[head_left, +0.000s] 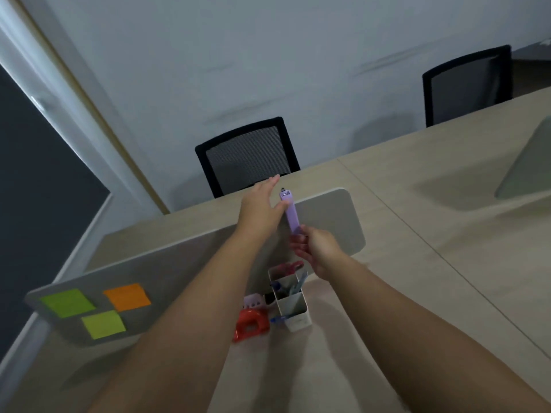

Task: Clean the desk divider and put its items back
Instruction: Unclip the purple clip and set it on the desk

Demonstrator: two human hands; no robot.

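Table carrying divider, standing upright across it just beyond both hands. Three sticky notes stuck low on the near face, well to the left of the left arm. Organiser below the right hand. Left hand open and flat over the top edge, holding nothing. Right hand closed on the lower end of purple stick, long axis running up and away, tip beside the left thumb. Right hand nearer.
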